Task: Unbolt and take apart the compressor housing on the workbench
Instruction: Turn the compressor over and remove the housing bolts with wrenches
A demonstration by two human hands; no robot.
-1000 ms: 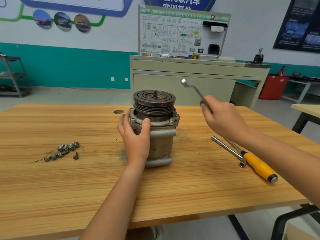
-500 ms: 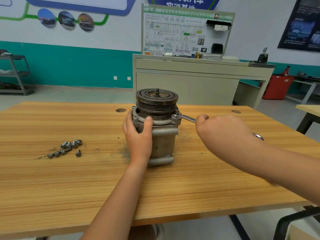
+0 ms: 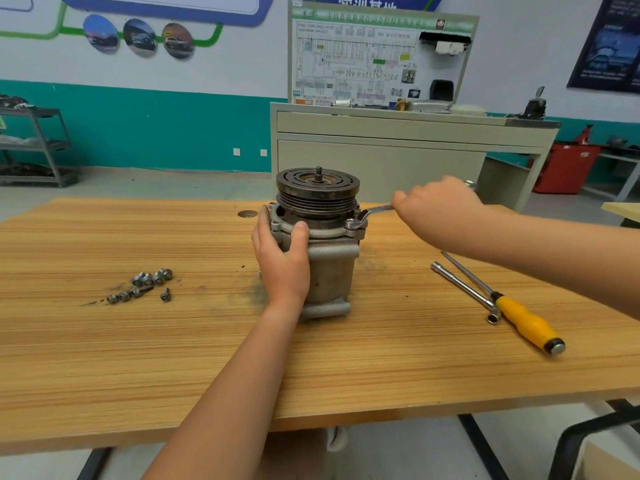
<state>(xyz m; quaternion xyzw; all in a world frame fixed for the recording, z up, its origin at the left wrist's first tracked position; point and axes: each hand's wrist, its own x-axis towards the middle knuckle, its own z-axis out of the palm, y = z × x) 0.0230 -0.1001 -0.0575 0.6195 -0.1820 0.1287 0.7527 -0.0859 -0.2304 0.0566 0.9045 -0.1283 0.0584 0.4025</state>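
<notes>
Head view, single frame.

- Grey cast-metal compressor housing, cylindrical, stands upright near the middle of the light wood-grain workbench. A dark grooved pulley sits on its top end, with a short threaded stud rising from the centre.
- Left hand grips the housing just below the upper flange. The thumb is pressed on the near face and the fingers are curled round the left side.
- Right hand is closed round the shank of a silver offset ring wrench. The far end of the shank is hidden by the hand. The ring end is seated over a flange bolt on the housing's right side.
- Cluster of small silver loose bolts lies on the bench, well to the left of the housing.
- On the right of the bench are a yellow-handled screwdriver and a slim silver socket bar. They lie side by side and converge near the screwdriver's handle. Neither hand is on them.
- Behind the bench stands a beige metal cabinet with a wiring-diagram board on top.
</notes>
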